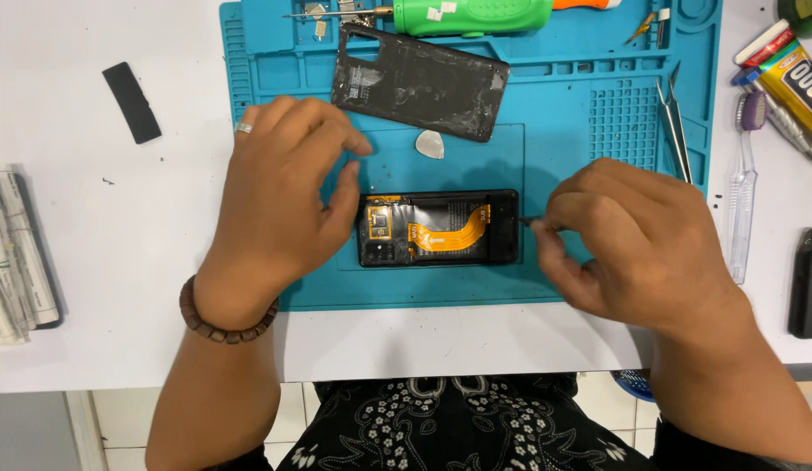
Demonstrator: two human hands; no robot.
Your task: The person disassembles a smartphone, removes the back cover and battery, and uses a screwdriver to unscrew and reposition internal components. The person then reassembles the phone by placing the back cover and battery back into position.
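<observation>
Left hand (pixel 279 205): your fingers are spread, pressing the open phone (pixel 438 228) at its left end.
Right hand (pixel 628 240): you pinch a thin tool (pixel 530 221) at the phone's right end.

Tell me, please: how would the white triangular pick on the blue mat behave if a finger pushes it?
The white pick looks thin and flat, so it probably slides rather than rolls. Being small, it is likely very light. The blue mat may grip it somewhat.
</observation>
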